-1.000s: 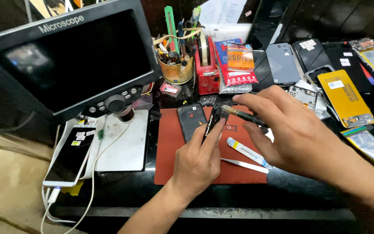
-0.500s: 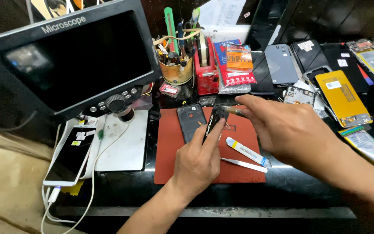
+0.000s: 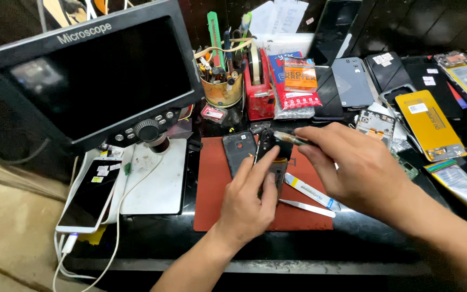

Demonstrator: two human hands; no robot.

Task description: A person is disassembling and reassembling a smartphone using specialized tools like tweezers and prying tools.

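Note:
My left hand (image 3: pixel 249 197) presses on a dark opened phone body (image 3: pixel 273 154) that lies on a red-brown work mat (image 3: pixel 212 189). My right hand (image 3: pixel 352 167) pinches a thin green-handled tool (image 3: pixel 287 138) whose tip meets the top end of that phone. A separate dark back cover (image 3: pixel 238 150) lies on the mat just left of the phone. A small white tube (image 3: pixel 312 191) and a flat metal pry blade (image 3: pixel 306 207) lie on the mat under my right hand.
A microscope monitor (image 3: pixel 90 75) stands at left over a white base (image 3: pixel 155 178). A white phone (image 3: pixel 90 194) with a cable lies at the left edge. A tool cup (image 3: pixel 222 89), a red tape holder (image 3: pixel 259 89) and several phones and screens (image 3: pixel 428 121) fill the back and right.
My right hand has shifted left with the tool, bringing its tip to the top of the phone. My left hand stays on the phone.

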